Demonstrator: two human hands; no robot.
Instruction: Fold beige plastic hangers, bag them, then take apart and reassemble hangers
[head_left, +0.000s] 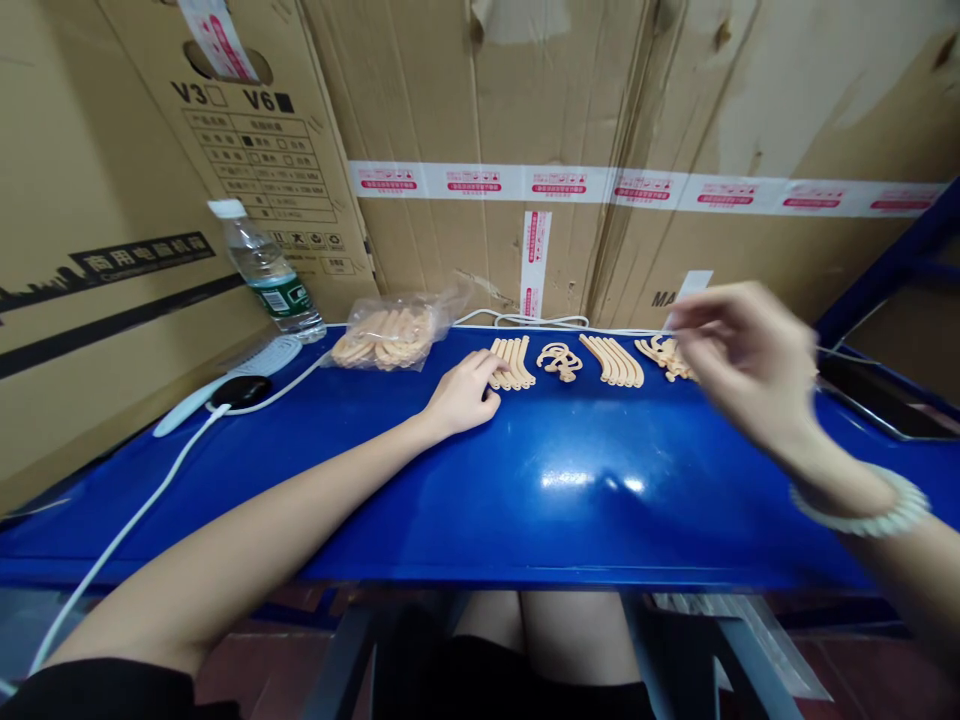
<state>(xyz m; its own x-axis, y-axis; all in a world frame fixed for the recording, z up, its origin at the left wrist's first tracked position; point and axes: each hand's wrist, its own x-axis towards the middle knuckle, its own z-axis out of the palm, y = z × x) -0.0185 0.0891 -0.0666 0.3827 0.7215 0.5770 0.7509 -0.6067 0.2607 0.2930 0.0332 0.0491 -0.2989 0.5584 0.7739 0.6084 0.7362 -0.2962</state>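
My left hand [465, 394] lies on the table with its fingertips touching a row of curved beige plastic strips [517, 362]. Its thumb stands apart from the fingers, and nothing shows in its grip. To the right is a small cluster of beige rings and loops [561, 361], followed by a second row of curved strips [613, 361]. My right hand [750, 365], smeared by motion, is raised over the right end of the pieces, partly covering a loose heap of beige parts [664, 355]. Whether it holds anything cannot be made out.
A clear bag of beige parts [390, 335] lies left of my left hand. Beyond it stand a water bottle [274, 275], a white comb-like object [262, 360] and a black cable device [241, 391]. A dark phone-like slab [889, 400] lies right. Cardboard boxes [480, 260] wall the back.
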